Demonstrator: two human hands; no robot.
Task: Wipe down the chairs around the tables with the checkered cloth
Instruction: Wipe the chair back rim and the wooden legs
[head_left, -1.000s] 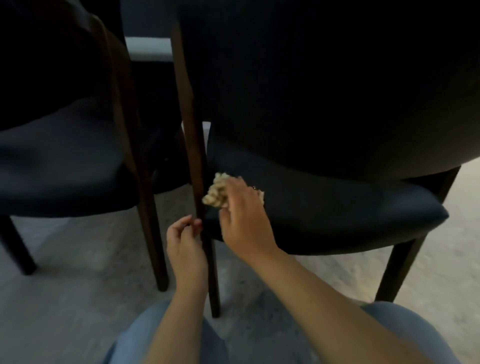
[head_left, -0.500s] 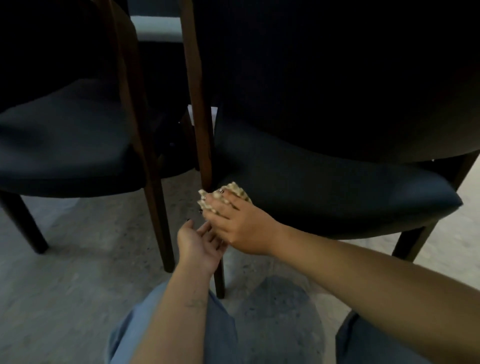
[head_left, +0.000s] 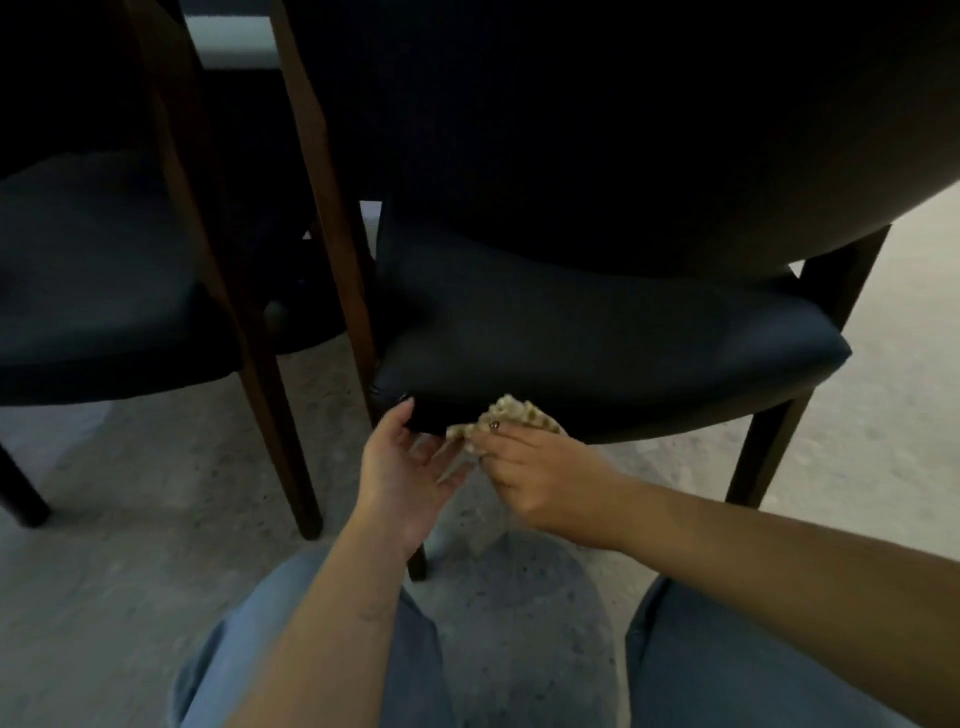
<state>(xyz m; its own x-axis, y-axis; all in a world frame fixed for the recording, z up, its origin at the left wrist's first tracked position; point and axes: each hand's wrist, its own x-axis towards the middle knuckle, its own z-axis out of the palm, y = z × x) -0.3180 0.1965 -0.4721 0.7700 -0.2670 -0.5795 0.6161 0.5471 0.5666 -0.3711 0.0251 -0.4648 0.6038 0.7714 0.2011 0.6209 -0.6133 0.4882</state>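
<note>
Cloth (head_left: 511, 418), checkered and bunched, sits under the fingers of the right hand (head_left: 540, 478), which grips it and presses it against the front edge of the near chair's dark seat (head_left: 597, 338). The left hand (head_left: 402, 470) lies just to the left of it, palm up and fingers relaxed, holding nothing, its fingertips at the seat's corner. That edge runs off to the right of the gripping hand, so the right hand is likely the one to carry the wipe along it.

free: floor (head_left: 156, 519) under seats | blocked: chair legs (head_left: 291, 426)
</note>
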